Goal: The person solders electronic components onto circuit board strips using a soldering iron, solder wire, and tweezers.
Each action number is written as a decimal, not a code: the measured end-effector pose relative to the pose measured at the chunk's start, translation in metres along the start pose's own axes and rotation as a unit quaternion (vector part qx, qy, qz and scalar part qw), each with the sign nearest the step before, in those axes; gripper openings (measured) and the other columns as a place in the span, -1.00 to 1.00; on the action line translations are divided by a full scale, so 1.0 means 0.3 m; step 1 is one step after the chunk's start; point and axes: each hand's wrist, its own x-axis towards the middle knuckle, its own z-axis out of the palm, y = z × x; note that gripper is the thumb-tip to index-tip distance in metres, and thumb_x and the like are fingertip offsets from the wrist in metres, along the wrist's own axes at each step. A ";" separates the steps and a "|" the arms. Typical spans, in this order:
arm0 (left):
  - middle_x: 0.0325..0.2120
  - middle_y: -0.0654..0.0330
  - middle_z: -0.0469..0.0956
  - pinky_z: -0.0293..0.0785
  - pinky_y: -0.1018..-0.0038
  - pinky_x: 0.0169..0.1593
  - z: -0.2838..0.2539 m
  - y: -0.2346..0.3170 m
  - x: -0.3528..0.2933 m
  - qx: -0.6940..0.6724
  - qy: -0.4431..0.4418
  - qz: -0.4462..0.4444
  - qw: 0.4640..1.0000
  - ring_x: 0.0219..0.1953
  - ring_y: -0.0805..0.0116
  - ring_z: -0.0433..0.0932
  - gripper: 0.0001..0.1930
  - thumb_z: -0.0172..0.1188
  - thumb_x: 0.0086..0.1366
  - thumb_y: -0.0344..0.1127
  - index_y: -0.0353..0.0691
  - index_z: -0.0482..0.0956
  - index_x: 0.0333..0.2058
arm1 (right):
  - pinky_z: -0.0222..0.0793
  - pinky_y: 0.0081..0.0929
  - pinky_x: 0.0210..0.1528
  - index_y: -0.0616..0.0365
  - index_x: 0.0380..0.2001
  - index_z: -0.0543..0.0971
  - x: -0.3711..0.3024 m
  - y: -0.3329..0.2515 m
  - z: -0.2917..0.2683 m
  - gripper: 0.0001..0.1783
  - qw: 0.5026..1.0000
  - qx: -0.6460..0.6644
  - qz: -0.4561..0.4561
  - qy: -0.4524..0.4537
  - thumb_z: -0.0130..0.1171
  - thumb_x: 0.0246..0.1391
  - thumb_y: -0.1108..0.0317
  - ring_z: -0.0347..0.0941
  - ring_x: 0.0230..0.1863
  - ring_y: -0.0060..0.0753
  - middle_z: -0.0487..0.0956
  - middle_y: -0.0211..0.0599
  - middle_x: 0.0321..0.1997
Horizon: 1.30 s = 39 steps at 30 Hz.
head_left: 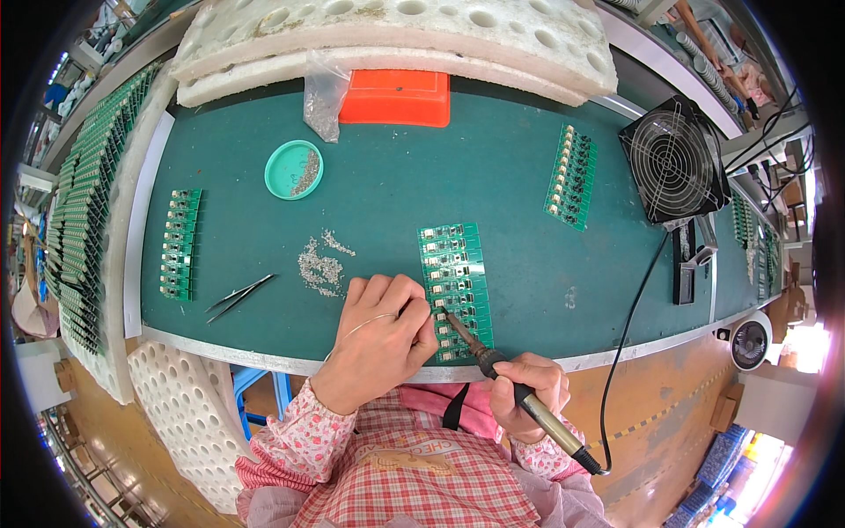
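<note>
My right hand [531,393] is closed round the handle of a soldering iron [546,421]. The iron slants up and left, its tip over the left part of a green circuit board panel [459,266] with rows of white and black components. Beside the panel's left edge is my left hand [380,330], fingers curled in and fingertips near the iron's tip. Whatever those fingers pinch is too small or hidden to make out. Just beyond the left hand lies a loose pile of tiny silvery parts [319,268]. Metal tweezers [239,297] rest farther left.
Two more board panels lie left [180,246] and right [570,180]. Farther back are a green dish [271,165], a clear bag [324,99], a red bin [396,95] and white foam blocks [387,48]. A black fan [673,163] stands right; the iron's cable [620,352] crosses the table edge.
</note>
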 end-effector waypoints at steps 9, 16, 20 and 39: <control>-0.38 0.22 0.45 0.24 0.28 -0.24 -0.006 -0.005 0.001 -0.017 0.000 -0.002 1.000 -0.35 0.18 0.39 -0.86 0.27 0.00 -0.49 -0.23 0.45 -0.49 | 0.37 -0.47 -0.65 0.27 -0.26 0.48 -0.026 0.011 0.020 -0.73 0.998 0.040 0.041 0.037 0.36 0.02 0.47 0.47 -0.71 -0.39 0.59 -0.27 -0.59; -0.35 0.18 0.52 0.25 0.23 -0.15 -0.121 -0.015 -0.051 0.053 0.013 -0.063 0.997 -0.31 0.11 0.45 -0.86 0.26 0.09 -0.47 -0.24 0.44 -0.43 | 0.34 -0.50 -0.66 0.27 -0.28 0.48 -0.009 0.005 0.030 -0.78 0.996 0.051 0.033 0.066 0.32 0.04 0.50 0.46 -0.72 -0.42 0.53 -0.32 -0.67; -0.26 0.13 0.52 0.25 0.21 -0.07 -0.277 -0.055 -0.117 0.237 0.048 -0.124 0.962 -0.20 0.09 0.46 -0.85 0.21 0.14 -0.51 -0.25 0.48 -0.29 | 0.39 -0.55 -0.63 0.25 -0.27 0.43 -0.051 0.014 -0.022 -0.75 0.990 0.057 0.091 0.087 0.22 0.21 0.30 0.51 -0.70 -0.42 0.53 -0.27 -0.68; -0.19 0.07 0.52 0.49 0.45 -0.17 -0.193 0.026 -0.183 -0.120 0.039 -0.199 0.972 -0.24 0.29 0.57 -0.86 0.18 0.24 -0.61 -0.36 0.52 -0.22 | 0.40 -0.61 -0.58 0.27 -0.25 0.40 -0.063 0.017 0.016 -0.84 0.962 0.151 0.174 0.145 0.08 0.28 0.38 0.50 -0.66 -0.54 0.53 -0.29 -0.65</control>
